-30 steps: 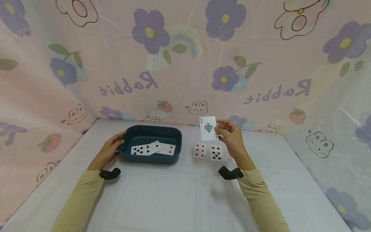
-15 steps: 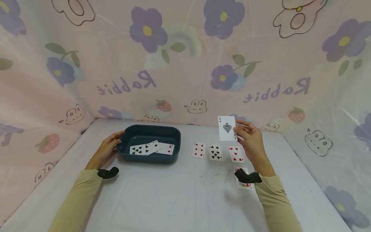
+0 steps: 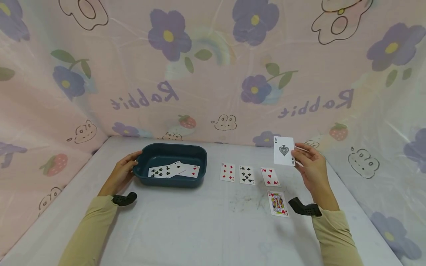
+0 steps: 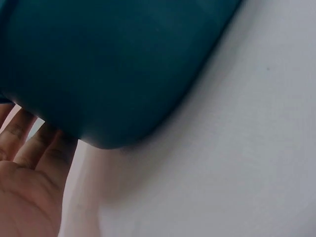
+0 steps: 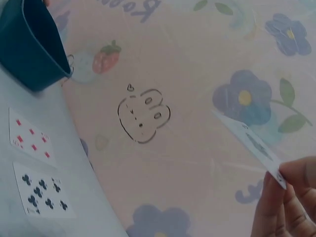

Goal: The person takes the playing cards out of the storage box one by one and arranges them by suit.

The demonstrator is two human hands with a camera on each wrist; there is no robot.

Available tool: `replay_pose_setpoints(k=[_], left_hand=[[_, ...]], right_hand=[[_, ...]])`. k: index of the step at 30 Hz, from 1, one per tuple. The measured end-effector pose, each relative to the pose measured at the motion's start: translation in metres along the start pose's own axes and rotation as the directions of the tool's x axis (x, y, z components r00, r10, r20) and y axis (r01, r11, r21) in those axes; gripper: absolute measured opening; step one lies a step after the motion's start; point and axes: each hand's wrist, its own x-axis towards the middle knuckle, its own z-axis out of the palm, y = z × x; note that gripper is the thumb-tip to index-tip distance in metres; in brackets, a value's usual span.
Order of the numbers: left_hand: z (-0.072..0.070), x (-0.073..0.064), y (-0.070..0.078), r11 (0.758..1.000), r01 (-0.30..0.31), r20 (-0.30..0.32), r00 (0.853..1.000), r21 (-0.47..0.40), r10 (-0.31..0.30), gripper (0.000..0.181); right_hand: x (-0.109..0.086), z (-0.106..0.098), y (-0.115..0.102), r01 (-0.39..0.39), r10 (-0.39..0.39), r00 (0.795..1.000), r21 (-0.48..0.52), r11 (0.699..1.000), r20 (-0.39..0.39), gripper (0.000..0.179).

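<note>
Right hand [image 3: 313, 168]: raised above the counter [image 3: 199, 225], its thumb and fingertips closed together on 1 edge of a playing card.
Ace of spades [image 3: 283, 151]: pinched in that hand by its right side, held upright in the air with its face towards the head camera; the right wrist view catches it nearly edge-on.
Left hand [image 3: 121, 173]: fingers extended and apart, resting against the outside of the tray's left end, without a closed grip.
Tray [image 3: 173, 181]: dark teal, rounded corners, standing on the counter at the left, near the back.
Cards in the tray [image 3: 163, 171]: a face-up, overlapping group, black clubs at the left and a red diamond at the right; the exact count is hard to tell.
Row on the counter: 6 of diamonds [image 3: 227, 172], then 7 of clubs [image 3: 247, 175], then a hearts card [image 3: 270, 177], all face up and slightly apart, right of the tray.
King of hearts [image 3: 278, 203]: face up, just in front of the hearts card.
Smudges [image 3: 242, 204]: dark marks left of the king.
Backdrop [image 3: 206, 74]: pink, printed with purple flowers, strawberries, rabbits and reversed "Rabbit" lettering.
</note>
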Motion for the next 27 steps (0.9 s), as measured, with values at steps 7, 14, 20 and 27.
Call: replay_pose_setpoints(k=[7,14,20,27], left_hand=[[0.002,0.0,0.001,1.0,0.012,-0.005,1.0,-0.008,-0.012,0.047],[0.003,-0.001,-0.001,0.999,0.025,-0.015,1.0,-0.046,-0.026,0.046],[0.004,-0.002,-0.002,0.998,0.019,-0.026,0.999,-0.052,-0.021,0.046],[0.005,-0.001,-0.003,0.999,0.013,-0.022,1.0,-0.04,-0.013,0.046]], right_hand=[[-0.002,-0.021,0.0,-0.004,0.001,0.999,-0.059,0.998,-0.05,0.031],[0.002,-0.04,0.005,-0.068,0.052,0.989,-0.12,0.99,-0.136,0.039],[0.006,-0.054,0.01,-0.148,0.114,0.972,-0.154,0.977,-0.207,0.037],[0.01,-0.069,0.02,-0.236,0.177,0.944,-0.194,0.952,-0.278,0.034]])
